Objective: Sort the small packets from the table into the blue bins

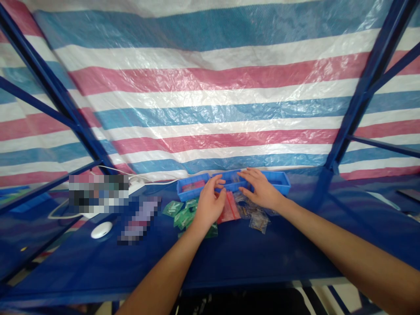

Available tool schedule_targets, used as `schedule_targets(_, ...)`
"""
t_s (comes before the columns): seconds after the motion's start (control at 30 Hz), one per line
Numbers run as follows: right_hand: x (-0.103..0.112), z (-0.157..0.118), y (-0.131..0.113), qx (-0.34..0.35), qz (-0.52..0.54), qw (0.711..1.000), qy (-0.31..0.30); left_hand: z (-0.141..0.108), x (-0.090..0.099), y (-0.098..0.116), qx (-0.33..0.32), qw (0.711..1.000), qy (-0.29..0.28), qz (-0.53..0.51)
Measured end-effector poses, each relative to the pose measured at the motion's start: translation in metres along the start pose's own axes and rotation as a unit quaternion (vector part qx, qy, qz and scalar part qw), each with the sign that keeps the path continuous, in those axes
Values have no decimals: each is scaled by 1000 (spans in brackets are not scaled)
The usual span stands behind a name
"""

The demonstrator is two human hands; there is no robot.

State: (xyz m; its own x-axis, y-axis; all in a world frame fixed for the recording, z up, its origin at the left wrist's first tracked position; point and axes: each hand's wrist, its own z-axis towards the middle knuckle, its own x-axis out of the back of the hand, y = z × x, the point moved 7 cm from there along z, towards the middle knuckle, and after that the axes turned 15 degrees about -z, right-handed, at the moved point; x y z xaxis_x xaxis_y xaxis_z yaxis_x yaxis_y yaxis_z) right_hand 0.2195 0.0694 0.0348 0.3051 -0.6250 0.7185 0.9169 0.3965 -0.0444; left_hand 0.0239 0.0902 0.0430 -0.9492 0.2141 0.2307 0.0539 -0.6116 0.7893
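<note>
Three blue trays stand in a row at the back of the table: the left tray (pixel 179 191) has red packets inside, the middle tray (pixel 226 175) is partly hidden by my hands, and the right tray (pixel 285 186) is behind my right wrist. My left hand (pixel 212 199) is over the front of the trays, fingers apart, beside a red bag (pixel 232 209). Green bags (pixel 183 215) lie to its left. My right hand (pixel 257 187), fingers spread, is above clear bags with small brownish parts (pixel 259 220). Neither hand visibly holds anything.
A white oval object (pixel 101 229) lies at the left, near a pixelated item (pixel 141 218) and a white power strip (pixel 134 190) with cables. Blue metal posts (pixel 351 105) frame both sides. Striped plastic sheeting (pixel 210 78) hangs behind the blue table (pixel 262 258).
</note>
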Motion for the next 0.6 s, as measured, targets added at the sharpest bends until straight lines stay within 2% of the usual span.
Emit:
schedule_targets(0.07, 1, 0, 1, 2, -14, 1000, -4, -1, -3, 9, -28, 998, -23, 43)
schedule_targets(0.17, 17, 1, -7, 24, 8, 1000, 4, -3, -5, 17, -57, 995, -43, 73)
schedule_targets(0.27, 28, 0, -29, 101, 64, 992, -35, -5, -6, 18, -57, 995, -47, 73)
schedule_targets(0.33, 29, -2, -42, 138, 85, 985, -65, -5, -6, 16, -55, 995, -50, 69)
schedule_targets(0.6, 12, -7, -52, 153, 64, 979, -115, -6, -6, 16, -62, 994, -55, 70)
